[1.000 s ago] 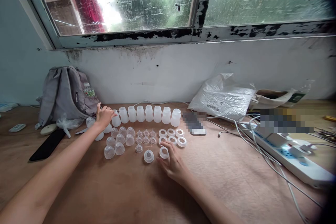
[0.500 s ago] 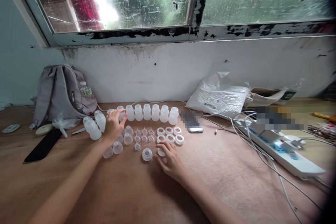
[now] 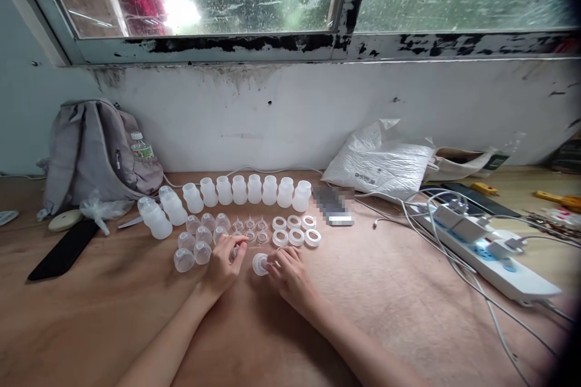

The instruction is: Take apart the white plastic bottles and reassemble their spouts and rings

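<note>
My left hand point(image 3: 223, 266) is low over the table, its thumb and fingers closed round a small clear silicone nipple point(image 3: 235, 251), partly hidden by them. My right hand point(image 3: 293, 275) has its fingertips closed at the right edge of a white screw ring with a clear nipple in it point(image 3: 260, 264), resting on the table. Behind my hands are more clear nipples point(image 3: 249, 224) in rows. White screw rings point(image 3: 296, 237) lie in two rows to their right. Clear domed caps point(image 3: 184, 259) are grouped left of my left hand.
Several frosted baby bottles point(image 3: 254, 189) curve along the back. At left are a grey backpack point(image 3: 97, 151), a black flat case point(image 3: 63, 251) and a plastic bag point(image 3: 103, 211). A phone point(image 3: 336, 205), a silvery parcel point(image 3: 381, 160) and a power strip point(image 3: 494, 260) with cables are at right.
My left hand has come from the bottle row down and right to the nipples. My right hand has shifted onto the ring with the nipple. The view has tilted slightly.
</note>
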The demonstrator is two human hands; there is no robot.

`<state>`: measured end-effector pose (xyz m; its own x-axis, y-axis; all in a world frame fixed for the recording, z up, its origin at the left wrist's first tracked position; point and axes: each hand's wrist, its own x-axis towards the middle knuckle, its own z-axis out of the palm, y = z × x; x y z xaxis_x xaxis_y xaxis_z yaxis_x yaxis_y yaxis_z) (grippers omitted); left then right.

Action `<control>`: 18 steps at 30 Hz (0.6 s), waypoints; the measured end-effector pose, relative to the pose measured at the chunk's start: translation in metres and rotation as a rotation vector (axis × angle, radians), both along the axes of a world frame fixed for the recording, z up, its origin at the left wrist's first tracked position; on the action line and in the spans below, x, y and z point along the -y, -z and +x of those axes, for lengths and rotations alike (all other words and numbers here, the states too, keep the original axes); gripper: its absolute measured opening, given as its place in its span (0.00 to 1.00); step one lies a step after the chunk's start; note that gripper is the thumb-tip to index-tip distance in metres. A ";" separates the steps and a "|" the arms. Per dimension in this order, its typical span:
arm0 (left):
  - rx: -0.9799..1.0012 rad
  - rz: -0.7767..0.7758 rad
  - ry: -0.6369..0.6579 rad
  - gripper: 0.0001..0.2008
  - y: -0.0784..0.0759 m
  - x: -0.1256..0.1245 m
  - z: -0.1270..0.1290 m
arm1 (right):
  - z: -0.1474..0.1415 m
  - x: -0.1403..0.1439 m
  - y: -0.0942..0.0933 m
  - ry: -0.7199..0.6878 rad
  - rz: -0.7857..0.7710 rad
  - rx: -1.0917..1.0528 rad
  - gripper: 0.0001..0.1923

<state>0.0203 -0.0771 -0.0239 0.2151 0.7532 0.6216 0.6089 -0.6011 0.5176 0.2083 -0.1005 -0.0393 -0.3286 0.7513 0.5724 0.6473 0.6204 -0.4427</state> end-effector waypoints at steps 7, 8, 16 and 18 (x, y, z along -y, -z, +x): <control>-0.247 0.092 0.263 0.20 -0.003 0.009 0.008 | 0.002 0.003 -0.005 0.003 -0.039 -0.231 0.02; -0.242 0.111 0.267 0.19 -0.002 0.009 0.009 | 0.003 0.004 -0.006 -0.008 -0.045 -0.228 0.01; -0.211 0.254 0.234 0.17 0.001 0.010 0.011 | 0.000 0.002 -0.004 -0.020 -0.052 -0.163 0.04; -0.206 0.276 0.237 0.16 0.000 0.011 0.012 | -0.003 0.003 -0.003 0.012 -0.073 -0.183 0.03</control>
